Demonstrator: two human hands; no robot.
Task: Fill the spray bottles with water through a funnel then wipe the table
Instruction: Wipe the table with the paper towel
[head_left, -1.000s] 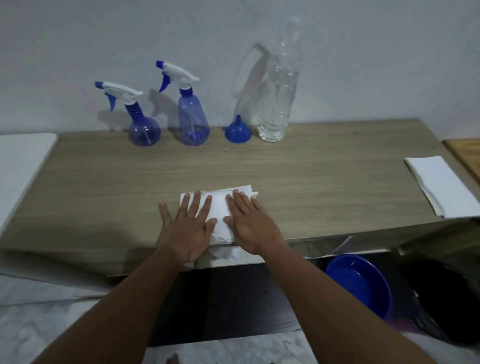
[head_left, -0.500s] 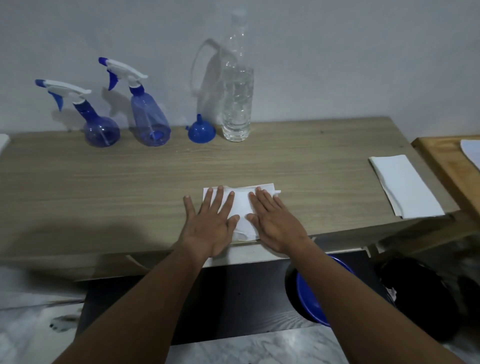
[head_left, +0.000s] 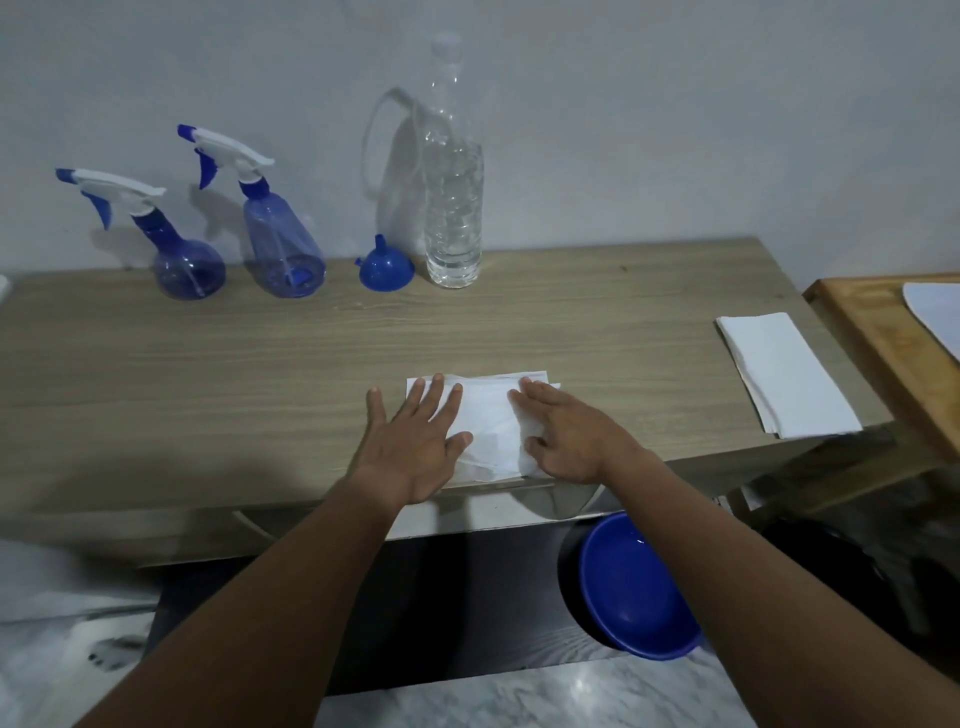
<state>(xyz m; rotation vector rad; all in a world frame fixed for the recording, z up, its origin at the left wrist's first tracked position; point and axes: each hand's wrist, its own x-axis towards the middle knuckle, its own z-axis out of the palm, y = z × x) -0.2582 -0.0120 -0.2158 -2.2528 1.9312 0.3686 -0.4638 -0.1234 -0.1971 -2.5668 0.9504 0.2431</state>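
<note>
A white paper towel (head_left: 491, 415) lies flat near the front edge of the wooden table (head_left: 208, 374). My left hand (head_left: 415, 447) rests flat on its left side, fingers spread. My right hand (head_left: 566, 436) presses flat on its right side. At the back by the wall stand a round blue spray bottle (head_left: 182, 260), a taller cone-shaped blue spray bottle (head_left: 280, 244), an upturned blue funnel (head_left: 386, 267) and a clear plastic water bottle (head_left: 452, 208) holding water.
A folded white cloth or paper (head_left: 784, 374) lies at the table's right end. A second wooden surface (head_left: 883, 338) adjoins on the right. A blue basin (head_left: 628, 587) sits on the floor below the table's front edge.
Both hands have slid the paper towel to the right along the front of the table, and my hands now lie further apart on it. The camera view has turned right.
</note>
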